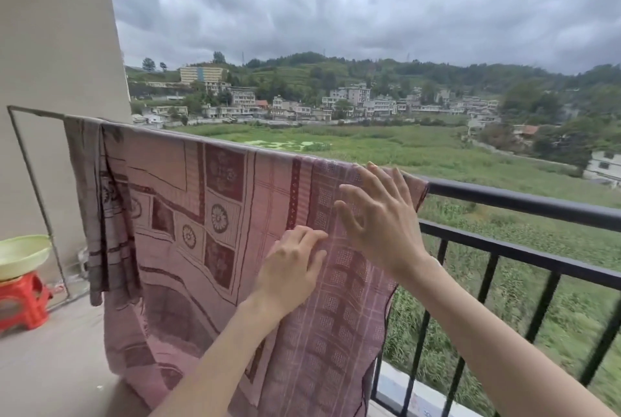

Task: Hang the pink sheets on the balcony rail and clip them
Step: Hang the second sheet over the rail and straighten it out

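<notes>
A pink patterned sheet (pixel 188 215) hangs draped over the black balcony rail (pixel 524 203), covering its left stretch. A darker, narrower fold of cloth (pixel 90 201) hangs at the sheet's left end. My left hand (pixel 292 265) rests on the sheet's front, fingers bent against the fabric. My right hand (pixel 376 215) lies flat on the sheet near its right edge, fingers spread, just below the rail top. Neither hand holds anything. No clips are visible.
A thin metal rod frame (pixel 30 181) stands by the wall at left. A red plastic stool (pixel 22 302) carries a pale green basin (pixel 20 255) in the left corner. Black railing bars (pixel 487 282) continue to the right, with fields and houses beyond.
</notes>
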A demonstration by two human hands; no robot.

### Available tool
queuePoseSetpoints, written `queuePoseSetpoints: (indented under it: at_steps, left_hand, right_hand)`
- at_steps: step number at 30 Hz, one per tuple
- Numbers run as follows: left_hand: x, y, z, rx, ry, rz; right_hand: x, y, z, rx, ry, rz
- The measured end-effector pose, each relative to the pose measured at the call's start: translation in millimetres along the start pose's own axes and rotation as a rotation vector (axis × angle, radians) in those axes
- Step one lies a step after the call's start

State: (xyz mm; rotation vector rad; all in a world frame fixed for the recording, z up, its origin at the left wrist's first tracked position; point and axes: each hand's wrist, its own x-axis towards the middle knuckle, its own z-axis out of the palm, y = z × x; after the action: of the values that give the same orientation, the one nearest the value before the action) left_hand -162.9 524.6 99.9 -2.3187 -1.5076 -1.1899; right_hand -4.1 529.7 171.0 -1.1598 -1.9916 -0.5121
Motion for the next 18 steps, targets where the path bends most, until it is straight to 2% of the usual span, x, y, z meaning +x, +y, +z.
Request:
queuePoseSetpoints:
  at_steps: [3,7,9,13,18]
  left_hand:
    - [-4,-45,-41,0.128,0.110,0.003]
    - [-31,-117,-101,0.275,0.186,-0.077]
    - [-58,-158,-135,0.347,0.151,-0.145]
    - [-108,-245,-184,0.488,-0.023,-0.286]
    - [-147,-354,-252,0.565,-0.029,-0.400]
  right_hand:
    - [16,-48,24,-0.043,-0.105,-0.097]
    - [37,-117,65,-0.004,-0.198,-0.153]
    - [44,-164,88,0.022,-0.209,-0.194]
    - [67,-249,147,0.044,-0.296,-0.304]
    - [105,-350,231,0.095,-0.333,-0.389]
